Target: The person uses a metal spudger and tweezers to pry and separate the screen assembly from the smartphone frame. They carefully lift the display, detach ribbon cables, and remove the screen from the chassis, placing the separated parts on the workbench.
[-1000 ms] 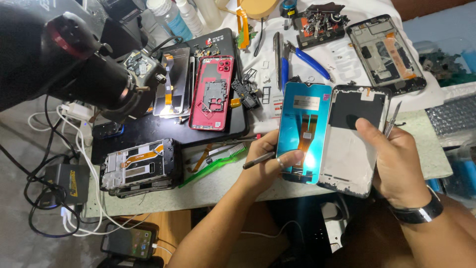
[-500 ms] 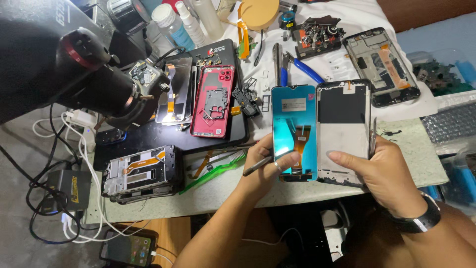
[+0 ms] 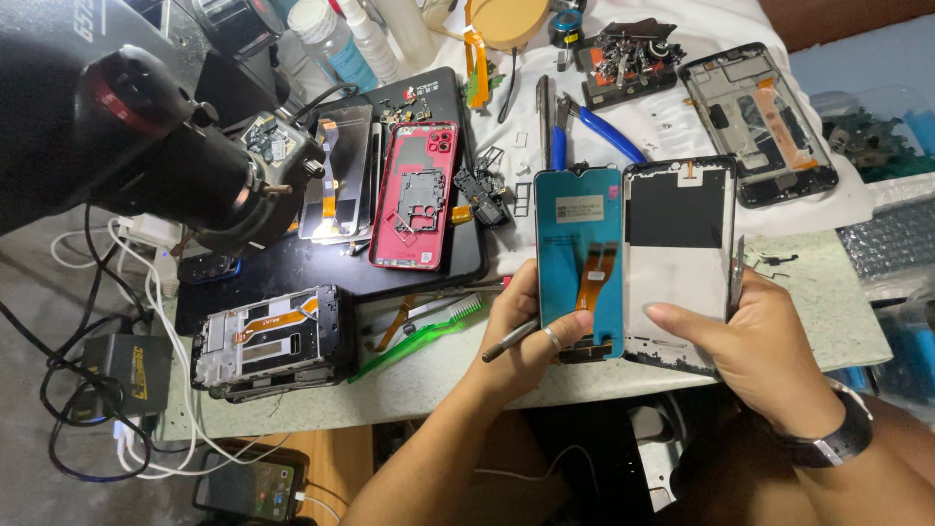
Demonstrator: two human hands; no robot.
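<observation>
My left hand (image 3: 531, 336) holds a phone display panel (image 3: 579, 255) with its teal back facing me and an orange flex cable on it; a thin metal tool (image 3: 508, 342) is pinched in the same hand. My right hand (image 3: 755, 346) grips a second panel (image 3: 679, 263), white and black on its back, held side by side with the teal one. Metal tweezers (image 3: 737, 276) stick up along its right edge from my right hand. Both panels hover over the table's front edge.
A red phone back frame (image 3: 416, 195) and another opened phone lie on a black mat (image 3: 292, 273). A microscope (image 3: 146, 146) looms at left. A green toothbrush (image 3: 419, 336), a phone chassis (image 3: 265, 341), blue-handled pliers (image 3: 584, 127), another frame (image 3: 760, 122), bottles and cables surround them.
Both panels have been brought upright and level, side by side, and sit a little lower and closer to me. My grip on each stays the same.
</observation>
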